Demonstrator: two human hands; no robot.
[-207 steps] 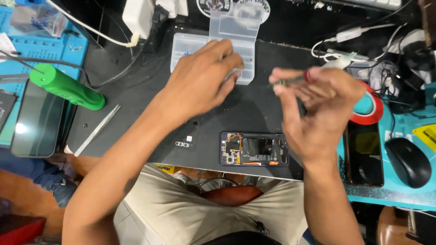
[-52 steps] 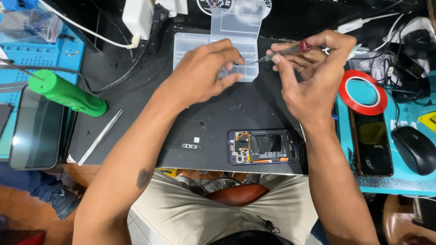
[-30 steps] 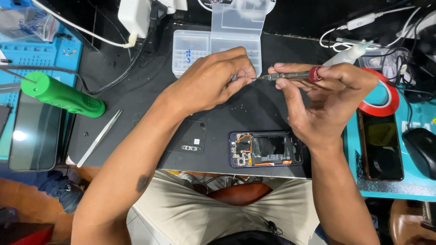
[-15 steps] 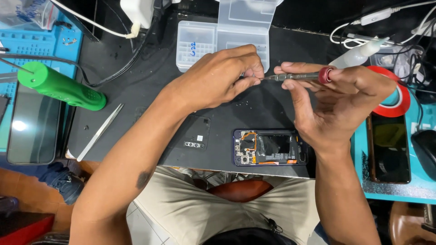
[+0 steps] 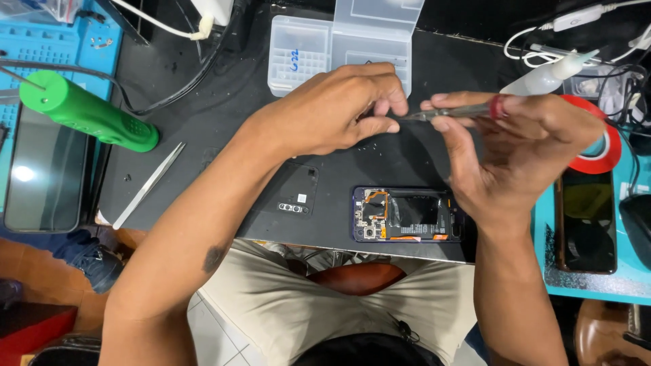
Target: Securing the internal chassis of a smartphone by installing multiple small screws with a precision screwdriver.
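Right hand [image 5: 522, 146]: pinching a thin screwdriver [image 5: 451, 112], holding it level above the black mat [image 5: 224, 122].
Left hand [image 5: 339, 108]: thumb and fingertips [image 5: 390, 125] pressing together at the screwdriver's tip; can't tell what they're pinching.
Opened phone [image 5: 407, 215]: lying below both hands, near the mat's front edge.
Clear parts box [image 5: 339, 41]: sitting just behind the left hand.

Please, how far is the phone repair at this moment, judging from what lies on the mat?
Done: the phone lies opened, its inner parts bare, and the back cover lies apart beside it. In hand: the right hand holds a screwdriver, and the left hand pinches at its tip, above the mat. Whether a screw is there is too small to tell. Left: the phone is not closed, and the cover is not on.
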